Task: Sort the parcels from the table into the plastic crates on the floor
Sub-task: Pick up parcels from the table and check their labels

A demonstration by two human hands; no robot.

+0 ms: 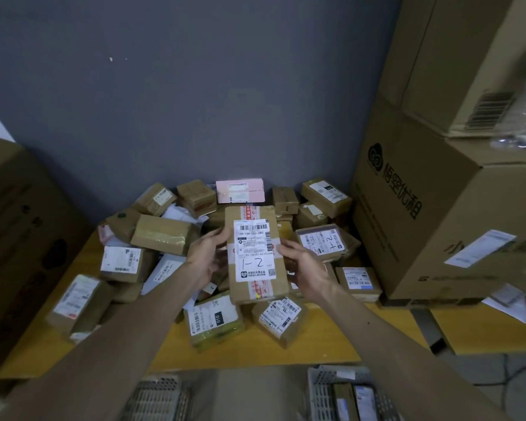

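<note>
Step in hand, as we read it: label check on one parcel (255, 256), picked but not yet binned. It was held upright above the pile (164, 235), clear of the worktop (316, 344), with its label facing the camera and "1-2" handwritten on it. Left hand (207, 256) gripped the left edge, fingers curled behind. Right hand (307, 268) gripped the right edge, thumb on the label side. Both were closed on the parcel, neither free.

Next move, our judgement: match "1-2" to a crate, bring the parcel back over the near worktop edge and lower it to the floor. We saw no markings on the crates, so we couldn't tell which one was right. The box looked small, rigid and taped, so one hand would probably do for the drop.

Containers: two grey mesh crates on the floor below the near edge. Right crate (319, 390) held a few parcels standing on edge. Left crate (158, 396) showed only its mesh wall, contents hidden.

Many parcels remained on the worktop. That included a second parcel (322, 243) marked "1-2" just right of the held one, likely bound for the same crate
</note>
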